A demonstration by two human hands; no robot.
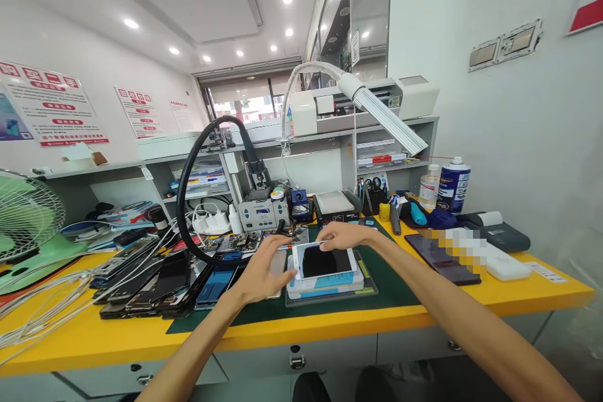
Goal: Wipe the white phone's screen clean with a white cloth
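A white-framed phone (325,262) with a dark screen lies on a white and light-blue box or pad (325,286) in front of me. My left hand (266,269) is at its left side, fingers apart, with the thumb at the phone's left edge. From the right, my right hand (346,236) reaches over the far edge, its fingers bent and closed there. One fingertip rests over the top of the screen. Whether something small is between those fingers is hidden. Beneath the pad is a grey, gridded tray (370,289) on a dark green mat (396,289).
Stacked phones and parts (164,282) crowd the left, with a blue phone (215,286) nearby. A black hose (181,201) arches from a soldering station (264,213). A white lamp (389,119) hangs overhead. At right are a dark tablet (440,257) and a spray can (453,185).
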